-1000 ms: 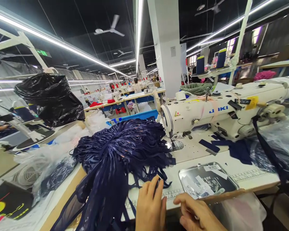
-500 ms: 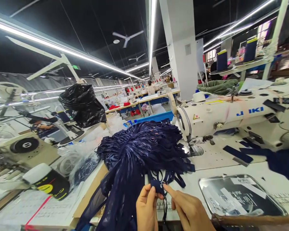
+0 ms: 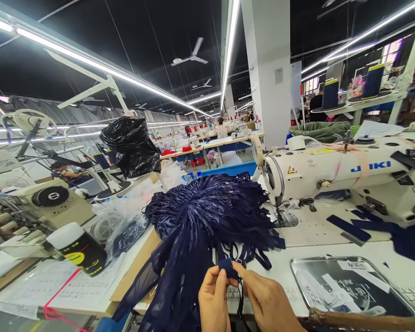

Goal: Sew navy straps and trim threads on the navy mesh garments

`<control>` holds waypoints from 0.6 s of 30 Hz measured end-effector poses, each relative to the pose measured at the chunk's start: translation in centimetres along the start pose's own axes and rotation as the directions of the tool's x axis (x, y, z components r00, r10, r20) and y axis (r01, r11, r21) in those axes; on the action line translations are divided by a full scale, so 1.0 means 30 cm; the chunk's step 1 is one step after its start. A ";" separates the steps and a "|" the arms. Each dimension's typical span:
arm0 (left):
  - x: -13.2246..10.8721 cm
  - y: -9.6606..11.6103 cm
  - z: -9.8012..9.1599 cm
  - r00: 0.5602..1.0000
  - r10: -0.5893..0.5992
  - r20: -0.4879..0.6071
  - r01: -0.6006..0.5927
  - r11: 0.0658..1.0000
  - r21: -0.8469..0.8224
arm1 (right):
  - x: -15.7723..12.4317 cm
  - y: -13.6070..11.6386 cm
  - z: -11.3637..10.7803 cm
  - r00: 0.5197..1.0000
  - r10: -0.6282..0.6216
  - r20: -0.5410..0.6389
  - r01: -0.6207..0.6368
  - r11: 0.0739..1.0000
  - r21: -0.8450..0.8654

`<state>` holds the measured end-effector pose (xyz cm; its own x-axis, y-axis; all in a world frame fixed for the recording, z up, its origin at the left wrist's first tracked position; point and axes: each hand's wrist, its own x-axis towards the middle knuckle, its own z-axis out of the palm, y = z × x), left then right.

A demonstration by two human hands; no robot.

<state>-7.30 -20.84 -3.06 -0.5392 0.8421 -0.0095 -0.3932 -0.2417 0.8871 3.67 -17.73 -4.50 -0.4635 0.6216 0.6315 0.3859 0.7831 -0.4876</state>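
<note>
My left hand (image 3: 214,295) pinches a small folded piece of navy fabric (image 3: 225,265) between thumb and fingers, low in the middle of the view. At the fabric's right edge, the fingertips of my right hand (image 3: 264,295) press together on it; the thumb is mostly hidden. A thin dark strap (image 3: 241,297) hangs down between the two hands. Just beyond them lies a large heap of navy fabric pieces and straps (image 3: 207,207), with long sheer panels spilling toward the front edge on the left.
A white sewing machine (image 3: 318,168) stands at the right, navy scraps (image 3: 349,227) on its bed. In front of it is a metal tray (image 3: 297,276) with labels. A black-and-white bottle (image 3: 85,251) and paper sheets (image 3: 41,281) lie left. Another person (image 3: 67,171) sits far left.
The view has turned slightly left, so everything sits further right. My right fingertips have closed in on the fabric's edge, where the index finger was pointing before. My left hand keeps its pinch.
</note>
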 end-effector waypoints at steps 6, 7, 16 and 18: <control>0.008 -0.030 -0.008 0.997 0.039 -0.059 -0.036 0.997 0.062 | -0.008 0.003 -0.002 0.998 0.009 0.067 -0.009 1.000 -0.002; 0.009 -0.034 -0.008 0.997 0.041 -0.066 -0.036 0.997 0.068 | -0.010 0.005 -0.003 0.997 0.008 0.076 -0.009 1.000 0.001; 0.007 -0.049 -0.001 0.991 0.089 -0.097 -0.077 0.990 0.118 | -0.016 0.007 -0.005 0.994 0.001 0.105 -0.004 1.000 0.023; 0.006 -0.045 0.002 0.986 0.133 -0.096 -0.117 0.981 0.156 | -0.014 0.006 -0.006 0.995 0.000 0.100 0.000 1.000 0.007</control>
<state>-6.83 -20.35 -4.23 -0.6557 0.7523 0.0638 -0.2068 -0.2603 0.9431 4.07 -17.85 -4.74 -0.5413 0.6199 0.5680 0.3806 0.7831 -0.4919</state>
